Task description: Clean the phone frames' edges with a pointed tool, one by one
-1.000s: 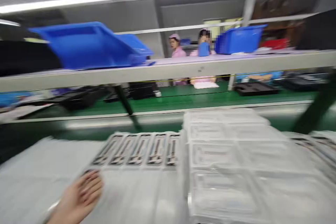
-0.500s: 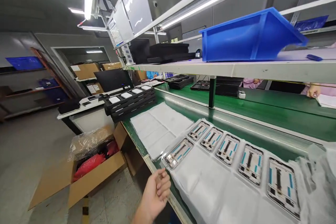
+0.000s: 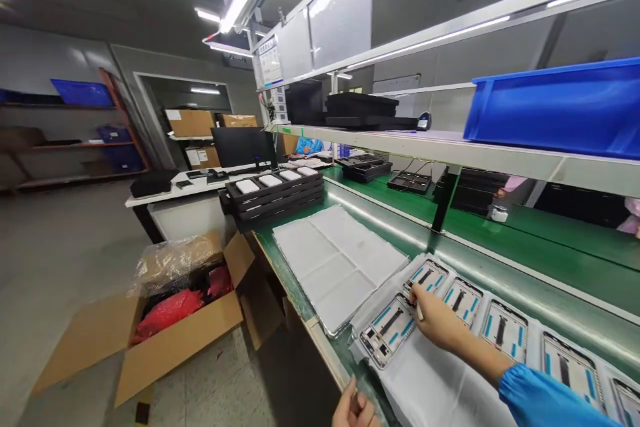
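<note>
My right hand (image 3: 430, 313), below a blue sleeve (image 3: 545, 393), reaches over the sheet-covered bench. Its fingers are pinched together where the nearest phone frame (image 3: 387, 331) and the second phone frame (image 3: 426, 273) almost meet. Whether they grip an edge or something small is hidden. My left hand (image 3: 356, 407) is partly cut off at the bottom, by the bench edge. Its fingers are curled in, with nothing visible in them. More phone frames (image 3: 505, 331) with blue strips and a dark central ribbon lie in a row on the white sheet (image 3: 430, 380).
A flat white sheet stack (image 3: 340, 260) lies farther along the bench. Beyond it are piled black trays (image 3: 280, 197) with white pieces on top. On the floor to the left stands an open cardboard box (image 3: 175, 340). A blue bin (image 3: 555, 110) sits on the overhead shelf (image 3: 500, 150).
The view has swung right, so the scene sits farther right or lower. My right hand has come into view at the frames. My left hand now appears lower, nearer the bottom edge.
</note>
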`<state>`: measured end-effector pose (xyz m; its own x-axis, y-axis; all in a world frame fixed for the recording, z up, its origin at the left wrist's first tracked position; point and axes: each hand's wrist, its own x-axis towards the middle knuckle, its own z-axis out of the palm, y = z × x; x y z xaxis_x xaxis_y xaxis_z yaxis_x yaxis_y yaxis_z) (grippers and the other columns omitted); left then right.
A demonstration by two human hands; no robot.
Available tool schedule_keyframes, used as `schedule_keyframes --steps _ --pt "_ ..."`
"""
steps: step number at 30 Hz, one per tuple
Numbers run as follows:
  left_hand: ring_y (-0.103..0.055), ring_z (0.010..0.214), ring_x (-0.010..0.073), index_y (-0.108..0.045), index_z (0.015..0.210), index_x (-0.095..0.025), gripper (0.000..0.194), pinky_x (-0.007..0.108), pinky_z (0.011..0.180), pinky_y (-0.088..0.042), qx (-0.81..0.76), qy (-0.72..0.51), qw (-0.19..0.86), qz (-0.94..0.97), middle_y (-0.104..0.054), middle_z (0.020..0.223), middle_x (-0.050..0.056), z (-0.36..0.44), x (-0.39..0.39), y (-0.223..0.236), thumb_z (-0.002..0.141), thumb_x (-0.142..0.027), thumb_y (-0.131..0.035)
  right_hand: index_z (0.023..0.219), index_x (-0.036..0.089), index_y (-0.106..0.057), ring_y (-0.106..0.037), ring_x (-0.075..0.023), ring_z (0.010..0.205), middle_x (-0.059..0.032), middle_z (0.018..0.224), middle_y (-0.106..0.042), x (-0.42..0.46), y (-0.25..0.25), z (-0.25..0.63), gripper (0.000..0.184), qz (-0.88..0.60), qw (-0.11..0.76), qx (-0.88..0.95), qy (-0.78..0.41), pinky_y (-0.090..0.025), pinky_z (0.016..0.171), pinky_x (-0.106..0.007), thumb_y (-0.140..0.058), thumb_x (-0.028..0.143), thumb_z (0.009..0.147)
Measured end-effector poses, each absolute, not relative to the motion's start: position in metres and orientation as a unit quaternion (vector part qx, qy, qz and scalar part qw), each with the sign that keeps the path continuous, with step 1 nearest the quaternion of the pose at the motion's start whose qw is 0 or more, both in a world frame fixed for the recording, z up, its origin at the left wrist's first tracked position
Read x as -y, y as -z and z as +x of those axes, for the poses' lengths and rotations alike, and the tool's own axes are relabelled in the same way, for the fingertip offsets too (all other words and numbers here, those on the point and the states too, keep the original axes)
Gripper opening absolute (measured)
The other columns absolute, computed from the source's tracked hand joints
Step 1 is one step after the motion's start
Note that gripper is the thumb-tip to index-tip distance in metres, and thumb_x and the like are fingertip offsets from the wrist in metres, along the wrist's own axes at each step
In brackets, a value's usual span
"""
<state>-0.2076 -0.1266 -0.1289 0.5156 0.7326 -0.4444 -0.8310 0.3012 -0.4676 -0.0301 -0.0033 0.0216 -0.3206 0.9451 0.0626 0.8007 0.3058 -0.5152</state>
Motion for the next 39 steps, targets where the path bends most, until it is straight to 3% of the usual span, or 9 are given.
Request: schedule_keyframes --steps 7,11,15,20,23,27,32,39 --pt "-0.013 0.021 0.0095 -0.026 0.054 -0.023 0.054 0.02 0.031 0.001 -0.144 -0.547 0.769 -0.299 -0.01 0.038 -0.006 -0.181 0.114 0.072 0.094 -0.057 -0.034 0.085 0.022 -0.043 -0.06 -0.0263 0.087 -0.0071 0.085 -0.06 0.008 -0.002 -0.046 0.028 -0.618 0.135 0.769 -0.091 -0.039 0.074 -0.031 -0.042 -0.004 0.074" --pt "-0.009 0.023 0.0054 -0.032 0.052 -0.02 0.057 0.018 0.03 0.001 -0.187 -0.572 0.746 -0.285 -0.011 0.039 -0.007 -0.175 0.114 0.051 0.096 -0.057 -0.034 0.092 0.019 -0.046 -0.063 -0.0275 0.086 -0.0086 0.085 -0.061 0.0 0.001 -0.055 0.026 -0.659 0.121 0.74 -0.054 -0.039 0.071 -0.031 -0.041 -0.002 0.078" --pt "-0.009 0.025 0.0041 -0.036 0.05 -0.018 0.062 0.016 0.029 -0.001 -0.172 -0.577 0.751 -0.272 -0.012 0.039 -0.008 -0.177 0.116 0.05 0.097 -0.058 -0.032 0.096 0.018 -0.046 -0.065 -0.0278 0.081 -0.01 0.083 -0.064 0.001 -0.003 -0.059 0.017 -0.669 0.104 0.735 -0.032 -0.038 0.066 -0.031 -0.038 0.005 0.088" --pt "-0.011 0.026 0.0031 -0.042 0.052 -0.016 0.062 0.015 0.029 -0.003 -0.149 -0.589 0.743 -0.281 -0.015 0.04 -0.009 -0.179 0.116 0.054 0.095 -0.061 -0.038 0.09 0.019 -0.048 -0.064 -0.0319 0.091 -0.0152 0.092 -0.066 0.013 -0.001 -0.069 0.009 -0.643 0.084 0.761 0.0 -0.037 0.075 -0.035 -0.042 0.013 0.092" --pt "-0.012 0.026 0.0018 -0.043 0.054 -0.015 0.059 0.014 0.029 -0.003 -0.144 -0.591 0.742 -0.281 -0.016 0.041 -0.01 -0.18 0.116 0.056 0.094 -0.057 -0.046 0.093 0.018 -0.049 -0.064 -0.0315 0.092 -0.0133 0.089 -0.067 0.014 0.001 -0.072 0.008 -0.663 0.095 0.742 -0.003 -0.038 0.076 -0.036 -0.041 0.017 0.094" --pt "-0.013 0.025 0.0013 -0.045 0.055 -0.014 0.058 0.013 0.029 -0.003 -0.143 -0.588 0.744 -0.284 -0.016 0.04 -0.01 -0.18 0.117 0.056 0.096 -0.055 -0.044 0.098 0.018 -0.047 -0.067 -0.0285 0.084 -0.0086 0.081 -0.067 0.005 0.0 -0.069 0.011 -0.703 0.12 0.699 -0.04 -0.039 0.073 -0.035 -0.036 0.017 0.096" --pt "-0.013 0.025 0.0018 -0.043 0.056 -0.015 0.058 0.013 0.028 -0.004 -0.132 -0.583 0.75 -0.281 -0.017 0.039 -0.01 -0.18 0.118 0.055 0.097 -0.057 -0.041 0.087 0.022 -0.047 -0.066 -0.0278 0.081 -0.0042 0.074 -0.064 -0.006 -0.015 -0.062 0.005 -0.699 0.168 0.688 -0.093 -0.041 0.071 -0.034 -0.05 0.025 0.09" --pt "-0.017 0.022 0.0034 -0.038 0.055 -0.019 0.059 0.016 0.024 -0.006 -0.076 -0.57 0.755 -0.314 -0.018 0.037 -0.01 -0.196 0.128 0.055 0.097 -0.059 -0.038 0.074 0.024 -0.047 -0.059 -0.0182 0.068 0.0028 0.068 -0.061 -0.007 -0.069 -0.043 0.011 -0.617 0.27 0.717 -0.182 -0.041 0.061 -0.026 -0.055 0.016 0.072"
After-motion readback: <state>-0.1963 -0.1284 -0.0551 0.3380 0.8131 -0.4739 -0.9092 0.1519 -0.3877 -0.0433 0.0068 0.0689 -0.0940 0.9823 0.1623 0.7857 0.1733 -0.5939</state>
